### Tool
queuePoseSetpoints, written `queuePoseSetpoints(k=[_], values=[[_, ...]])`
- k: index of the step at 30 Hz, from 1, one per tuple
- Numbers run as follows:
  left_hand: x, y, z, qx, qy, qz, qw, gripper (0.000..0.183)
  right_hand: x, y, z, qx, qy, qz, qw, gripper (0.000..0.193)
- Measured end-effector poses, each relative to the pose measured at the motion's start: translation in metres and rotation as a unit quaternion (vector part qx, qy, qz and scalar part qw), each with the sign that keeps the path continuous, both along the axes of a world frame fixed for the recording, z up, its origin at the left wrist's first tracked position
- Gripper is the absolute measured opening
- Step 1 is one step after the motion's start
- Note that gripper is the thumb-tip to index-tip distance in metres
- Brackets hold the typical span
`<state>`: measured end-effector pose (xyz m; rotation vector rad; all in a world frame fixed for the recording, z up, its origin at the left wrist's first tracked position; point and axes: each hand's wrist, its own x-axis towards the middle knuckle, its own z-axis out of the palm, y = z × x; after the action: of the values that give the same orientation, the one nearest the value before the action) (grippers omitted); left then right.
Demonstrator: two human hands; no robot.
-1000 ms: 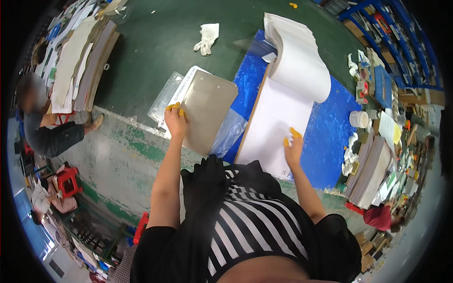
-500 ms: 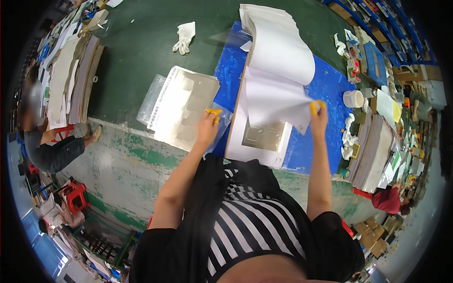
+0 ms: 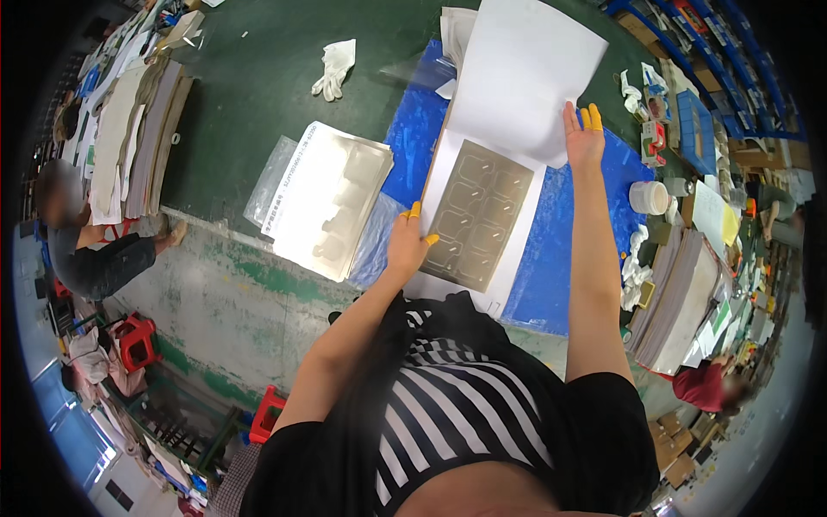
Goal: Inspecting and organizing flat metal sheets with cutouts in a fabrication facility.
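Observation:
A thin greyish-gold plate (image 3: 481, 215) with rounded-rectangle outlines lies on a white sheet (image 3: 527, 231) over a blue mat (image 3: 568, 267). My left hand (image 3: 408, 244) rests by the plate's left edge, its thumb and forefinger apart in yellow finger covers. Beyond the plate, a large white paper sheet (image 3: 525, 77) is lifted and folded back. My right hand (image 3: 586, 138), also with yellow finger covers, is against that sheet's right edge, fingers stretched out. To the left lies a stack of similar plates (image 3: 353, 211) with a printed white paper strip (image 3: 293, 177) along it.
A white glove (image 3: 334, 69) lies on the green table (image 3: 250, 95). Tall stacks of boards stand at the left (image 3: 142, 142) and right (image 3: 676, 302). A white tub (image 3: 648, 198) and crumpled tissue (image 3: 636, 269) lie at the right. One person (image 3: 90, 237) sits at far left.
My right hand has moved away from me, swinging the white sheet up and back, so the whole plate shows. My left hand has shifted right to the plate's edge.

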<state>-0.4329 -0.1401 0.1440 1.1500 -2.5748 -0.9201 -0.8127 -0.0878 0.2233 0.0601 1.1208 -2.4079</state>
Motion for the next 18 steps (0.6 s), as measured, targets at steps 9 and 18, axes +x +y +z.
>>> queuePoseSetpoints(k=[9,18], values=[[0.03,-0.045,0.006,0.282,-0.025,0.074,0.956,0.029,0.131,0.09,-0.048,0.392,0.351,0.145,0.838,0.043],[0.052,-0.053,0.077,0.571,0.187,0.158,0.784,0.038,0.242,0.09,-0.013,0.396,0.649,0.248,0.601,0.038]])
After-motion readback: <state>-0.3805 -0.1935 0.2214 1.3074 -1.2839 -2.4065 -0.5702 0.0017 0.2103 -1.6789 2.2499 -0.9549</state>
